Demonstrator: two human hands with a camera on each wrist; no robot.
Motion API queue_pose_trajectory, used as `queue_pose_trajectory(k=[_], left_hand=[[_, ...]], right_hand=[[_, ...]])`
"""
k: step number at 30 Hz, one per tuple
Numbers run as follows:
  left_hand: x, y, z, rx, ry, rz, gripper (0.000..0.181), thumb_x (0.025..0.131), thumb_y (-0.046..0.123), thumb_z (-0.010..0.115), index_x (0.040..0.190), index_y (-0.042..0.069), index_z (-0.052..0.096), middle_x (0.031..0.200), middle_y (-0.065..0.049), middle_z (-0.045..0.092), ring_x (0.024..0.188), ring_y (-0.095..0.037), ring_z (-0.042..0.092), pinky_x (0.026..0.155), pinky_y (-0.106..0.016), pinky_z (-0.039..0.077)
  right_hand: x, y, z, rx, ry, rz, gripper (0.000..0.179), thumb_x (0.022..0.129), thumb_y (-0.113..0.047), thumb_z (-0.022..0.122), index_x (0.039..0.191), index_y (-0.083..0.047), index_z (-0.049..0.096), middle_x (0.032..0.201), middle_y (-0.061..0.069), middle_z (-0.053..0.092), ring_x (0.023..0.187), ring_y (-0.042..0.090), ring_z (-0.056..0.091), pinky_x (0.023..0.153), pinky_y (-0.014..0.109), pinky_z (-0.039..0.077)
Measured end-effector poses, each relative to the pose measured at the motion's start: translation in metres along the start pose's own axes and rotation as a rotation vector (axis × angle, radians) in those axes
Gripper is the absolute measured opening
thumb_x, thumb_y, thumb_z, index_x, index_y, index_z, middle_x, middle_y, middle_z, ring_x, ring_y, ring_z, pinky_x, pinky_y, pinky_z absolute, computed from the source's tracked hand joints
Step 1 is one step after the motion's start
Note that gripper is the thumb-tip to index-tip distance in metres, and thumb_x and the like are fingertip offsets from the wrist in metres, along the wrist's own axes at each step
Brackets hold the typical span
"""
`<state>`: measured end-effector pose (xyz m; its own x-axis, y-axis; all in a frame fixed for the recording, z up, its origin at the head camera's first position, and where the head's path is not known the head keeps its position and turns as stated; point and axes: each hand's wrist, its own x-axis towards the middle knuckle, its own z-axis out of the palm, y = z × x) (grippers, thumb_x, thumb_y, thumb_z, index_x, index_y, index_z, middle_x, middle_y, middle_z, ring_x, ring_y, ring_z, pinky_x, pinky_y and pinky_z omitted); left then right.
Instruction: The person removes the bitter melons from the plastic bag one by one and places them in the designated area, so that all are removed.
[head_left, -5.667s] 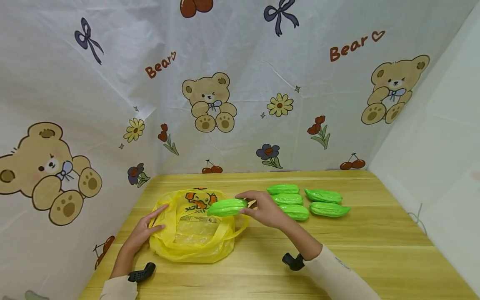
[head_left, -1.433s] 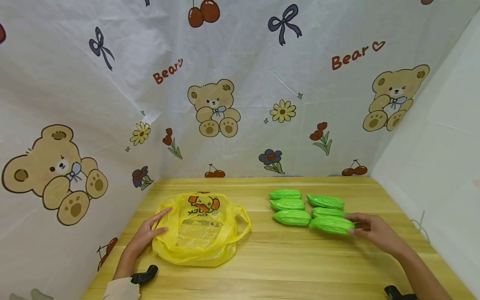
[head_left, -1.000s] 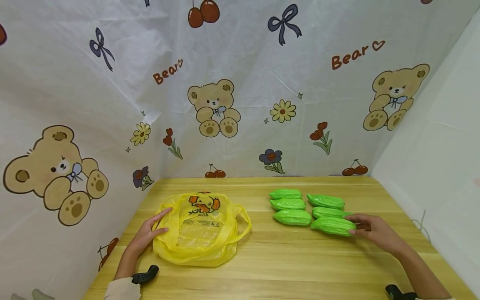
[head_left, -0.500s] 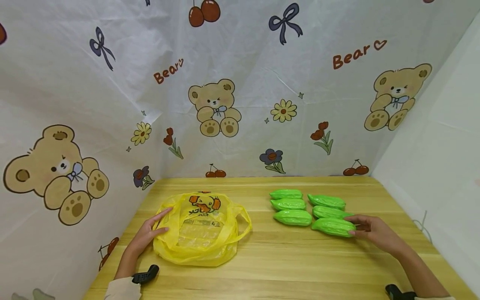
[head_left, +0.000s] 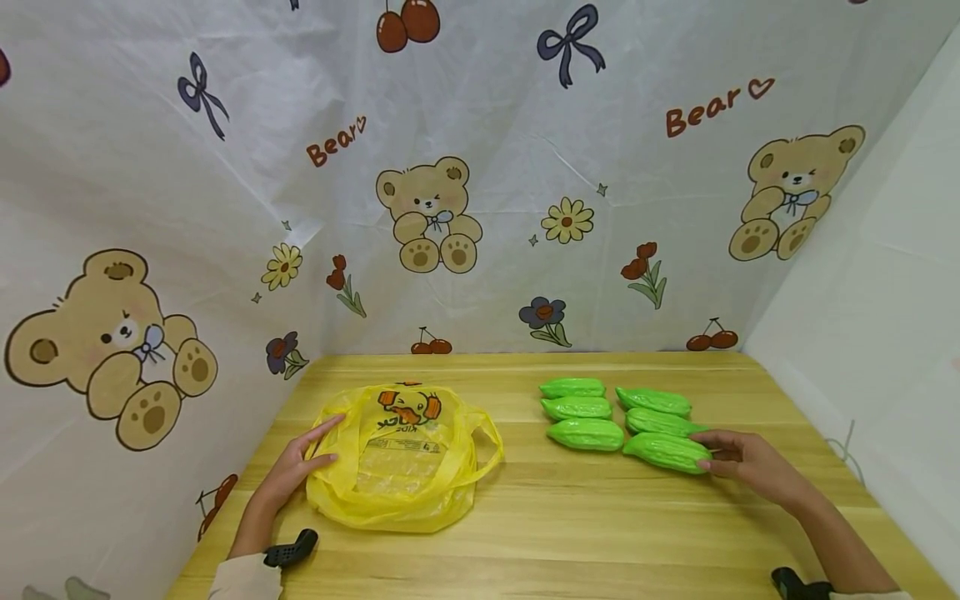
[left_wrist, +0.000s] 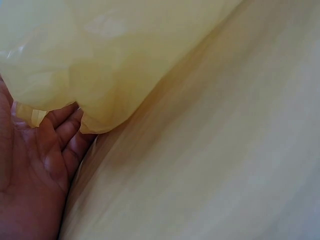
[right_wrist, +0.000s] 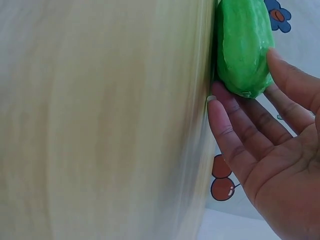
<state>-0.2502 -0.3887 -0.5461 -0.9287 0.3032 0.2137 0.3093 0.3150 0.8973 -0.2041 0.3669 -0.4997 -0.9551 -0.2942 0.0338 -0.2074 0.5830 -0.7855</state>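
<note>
My left hand (head_left: 288, 471) rests against the left side of a yellow plastic bag (head_left: 345, 492) with a duck print. In the left wrist view, the bag's crinkled edge (left_wrist: 107, 117) covers its fingertips. Far to the right, my right hand (head_left: 757, 471) pinches the right end of a bright green bitter melon (head_left: 663, 451), the front one in a column of three. Its thumb presses one side in the right wrist view, with fingers (right_wrist: 250, 122) at the other. Behind that melon lie a middle one (head_left: 660, 422) and a back one (head_left: 652, 401).
Left of that column, three more bitter melons (head_left: 585, 434) lie in a second column on the wooden table (head_left: 555, 525). One bag handle (head_left: 491, 442) loops out toward them. A bear-print sheet (head_left: 480, 308) borders the table's back and left; a white wall (head_left: 870, 333) stands right.
Earlier, my right hand held a bitter melon over the bag; now it is at the right column, which has gained one. The left hand stays at the bag. The last second shows almost no movement.
</note>
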Motion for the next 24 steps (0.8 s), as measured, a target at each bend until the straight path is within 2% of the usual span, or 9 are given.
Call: queue_pose_trajectory(k=[6, 11, 18, 24], left_hand=[[0.0, -0.0007, 0.0006, 0.01, 0.008, -0.003, 0.059, 0.1, 0.011, 0.061, 0.155, 0.006, 0.041, 0.163, -0.021, 0.03, 0.139, 0.011, 0.025, 0.103, -0.003, 0.022], [0.0001, -0.0004, 0.0009, 0.022, 0.014, -0.012, 0.056, 0.102, 0.014, 0.059, 0.156, 0.008, 0.041, 0.163, -0.021, 0.03, 0.139, 0.011, 0.025, 0.103, -0.004, 0.022], [-0.0002, 0.0037, 0.0015, 0.009, 0.024, -0.044, 0.055, 0.105, 0.019, 0.056, 0.157, 0.012, 0.04, 0.165, -0.016, 0.028, 0.138, 0.014, 0.025, 0.103, -0.004, 0.023], [-0.0006, 0.004, 0.0016, -0.019, 0.035, -0.041, 0.054, 0.106, 0.018, 0.052, 0.158, 0.014, 0.038, 0.166, -0.013, 0.025, 0.141, 0.012, 0.022, 0.103, -0.004, 0.025]], right_hand=[[-0.0003, 0.0007, 0.0003, -0.003, 0.007, 0.013, 0.052, 0.098, -0.021, 0.068, 0.139, 0.008, 0.055, 0.139, 0.032, 0.054, 0.104, 0.0, 0.06, 0.08, 0.026, 0.054], [-0.0002, 0.0001, 0.0009, -0.027, 0.01, -0.012, 0.051, 0.098, -0.02, 0.068, 0.138, 0.009, 0.056, 0.138, 0.032, 0.054, 0.106, 0.006, 0.061, 0.08, 0.025, 0.054], [-0.0001, -0.0005, 0.0003, -0.032, 0.023, -0.01, 0.049, 0.097, -0.023, 0.07, 0.136, 0.004, 0.059, 0.135, 0.027, 0.059, 0.103, -0.001, 0.059, 0.08, 0.026, 0.054], [-0.0008, 0.0001, 0.0005, -0.042, 0.028, -0.02, 0.048, 0.096, -0.022, 0.07, 0.135, 0.004, 0.06, 0.135, 0.026, 0.06, 0.103, 0.002, 0.061, 0.08, 0.026, 0.054]])
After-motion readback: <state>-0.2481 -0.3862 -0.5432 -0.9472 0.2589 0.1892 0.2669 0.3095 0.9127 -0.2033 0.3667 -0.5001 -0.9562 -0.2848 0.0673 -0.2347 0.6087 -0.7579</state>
